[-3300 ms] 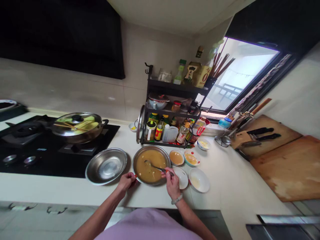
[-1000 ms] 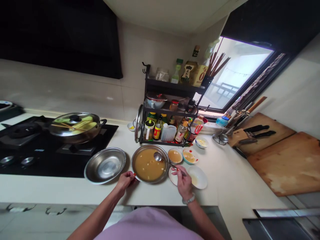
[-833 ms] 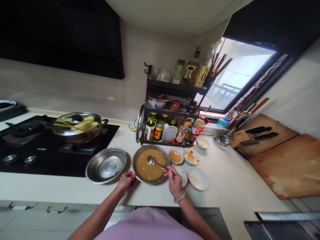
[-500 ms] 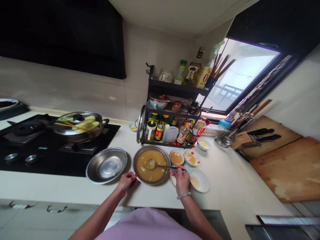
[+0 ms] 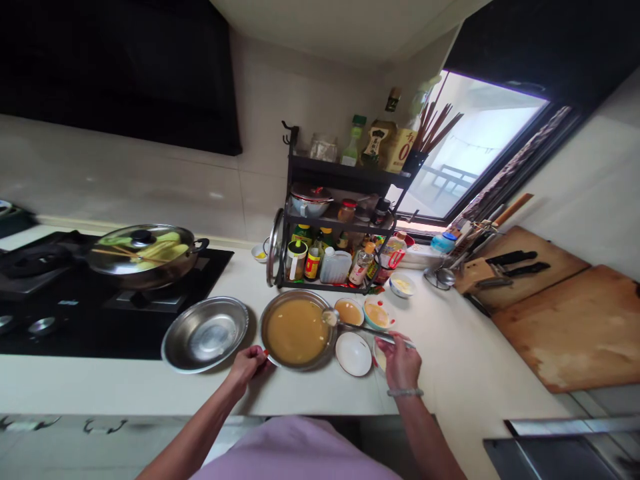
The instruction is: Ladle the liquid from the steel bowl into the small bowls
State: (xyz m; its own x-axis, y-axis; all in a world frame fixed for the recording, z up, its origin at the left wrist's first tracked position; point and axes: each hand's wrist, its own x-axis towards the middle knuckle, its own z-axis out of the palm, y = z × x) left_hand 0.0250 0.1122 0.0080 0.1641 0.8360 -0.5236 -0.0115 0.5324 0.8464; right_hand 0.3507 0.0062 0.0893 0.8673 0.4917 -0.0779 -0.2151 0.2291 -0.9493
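Observation:
My left hand (image 5: 246, 366) grips the near rim of a steel basin (image 5: 271, 308) full of brownish-yellow soup. My right hand (image 5: 399, 360) is closed on the handle of a metal ladle (image 5: 331, 317), whose scoop is raised at the basin's right rim beside a small bowl of soup (image 5: 349, 312). A second filled bowl (image 5: 378, 314) stands to its right. An empty white bowl (image 5: 353, 353) sits just left of my right hand, which partly hides another white bowl.
An empty steel basin (image 5: 205, 333) lies left of the soup. A lidded wok (image 5: 141, 254) sits on the black stove (image 5: 75, 303). A black rack (image 5: 334, 223) of bottles stands behind, with a small bowl (image 5: 403, 285) beside it. Cutting boards (image 5: 565, 327) and knives (image 5: 515, 263) lie at right.
The ladle has come up out of the soup and moved right to the basin's rim by the small bowls. My right hand has shifted right. My left hand has stayed on the rim.

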